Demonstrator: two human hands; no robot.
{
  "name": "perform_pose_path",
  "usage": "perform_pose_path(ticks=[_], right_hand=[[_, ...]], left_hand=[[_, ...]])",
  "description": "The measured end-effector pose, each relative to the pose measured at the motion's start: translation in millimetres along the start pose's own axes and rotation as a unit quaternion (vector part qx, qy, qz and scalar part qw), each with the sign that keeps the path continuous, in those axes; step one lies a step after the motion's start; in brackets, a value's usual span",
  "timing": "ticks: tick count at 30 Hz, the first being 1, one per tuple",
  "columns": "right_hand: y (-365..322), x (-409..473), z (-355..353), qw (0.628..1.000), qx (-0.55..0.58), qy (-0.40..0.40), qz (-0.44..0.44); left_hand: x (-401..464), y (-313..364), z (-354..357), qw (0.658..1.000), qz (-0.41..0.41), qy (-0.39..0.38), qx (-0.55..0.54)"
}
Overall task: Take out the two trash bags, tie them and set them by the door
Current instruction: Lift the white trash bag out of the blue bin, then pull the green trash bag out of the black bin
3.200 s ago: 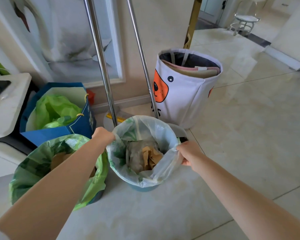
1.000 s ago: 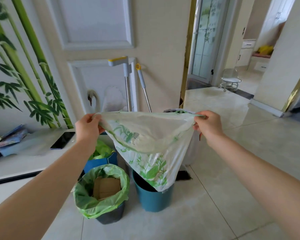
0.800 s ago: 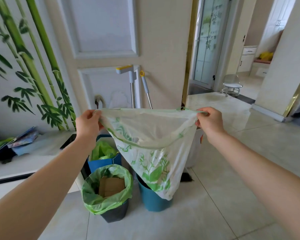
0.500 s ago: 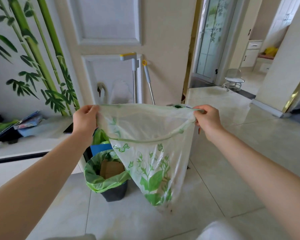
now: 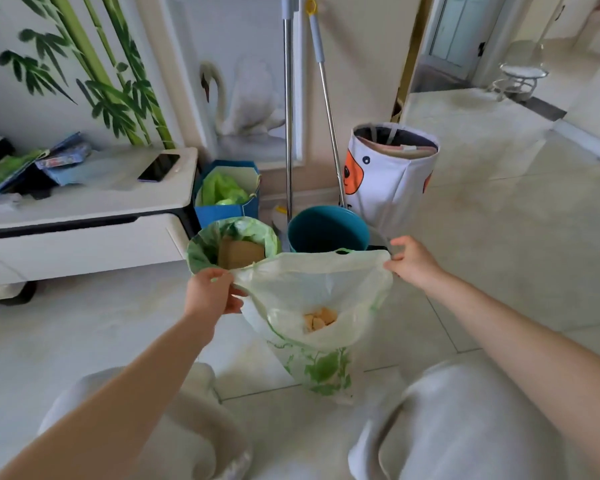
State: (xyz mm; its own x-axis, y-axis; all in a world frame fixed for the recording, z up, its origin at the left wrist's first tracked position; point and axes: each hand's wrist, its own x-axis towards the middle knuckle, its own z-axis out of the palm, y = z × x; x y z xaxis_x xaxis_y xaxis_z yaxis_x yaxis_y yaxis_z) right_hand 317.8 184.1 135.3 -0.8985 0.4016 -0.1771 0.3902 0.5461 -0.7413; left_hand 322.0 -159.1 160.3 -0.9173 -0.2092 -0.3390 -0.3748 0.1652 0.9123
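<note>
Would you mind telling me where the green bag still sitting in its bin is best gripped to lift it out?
Grip the green bag by its rim folded over the bin's edge, reaching from above at two opposite sides. The mouth is open and upright, cardboard fills the middle, and the folded rim looks the easiest part to pinch.

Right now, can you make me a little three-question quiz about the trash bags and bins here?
1. True or false: the teal bin has a bag inside it.
2. Which hands hold the white leaf-print bag? A) left only B) right only C) both
3. Fill in: the second bag, the green bag, sits in its bin beside the ____ bin.

Key:
1. False; it is empty.
2. C; the left hand and right hand each pinch the rim, mouth open, untied.
3. Teal.
</note>
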Motion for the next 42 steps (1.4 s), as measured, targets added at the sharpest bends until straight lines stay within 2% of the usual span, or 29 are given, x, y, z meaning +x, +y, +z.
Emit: perform_pose_path(ticks=[4, 7, 17, 23, 29, 36, 42], right_hand=[[11, 8, 10, 0.995, -0.102, -0.015, 0.001], [20, 20, 13, 0.989, -0.147, -0.004, 0.001], [28, 72, 11, 0.987, -0.134, 0.081, -0.025], [29, 79, 8, 0.976, -0.209, 0.055, -0.029], [-13, 83, 14, 0.944, -0.322, 0.057, -0.04], [-74, 90, 70, 0.949, -0.288, -0.035, -0.126], [-113, 99, 131, 0.953, -0.233, -0.12, -0.151]], left_hand=[[15, -30, 9, 0.997, -0.066, -0.036, 0.015], [30, -42, 15, 0.992, -0.086, -0.068, 0.065], [80, -38, 47, 0.983, 0.016, -0.076, 0.166], [100, -40, 45, 0.971, -0.023, -0.099, 0.215], [120, -24, 23, 0.964, -0.021, -0.109, 0.24], [153, -3, -19, 0.974, -0.037, -0.069, 0.211], [195, -16, -53, 0.976, -0.054, -0.035, 0.209]])
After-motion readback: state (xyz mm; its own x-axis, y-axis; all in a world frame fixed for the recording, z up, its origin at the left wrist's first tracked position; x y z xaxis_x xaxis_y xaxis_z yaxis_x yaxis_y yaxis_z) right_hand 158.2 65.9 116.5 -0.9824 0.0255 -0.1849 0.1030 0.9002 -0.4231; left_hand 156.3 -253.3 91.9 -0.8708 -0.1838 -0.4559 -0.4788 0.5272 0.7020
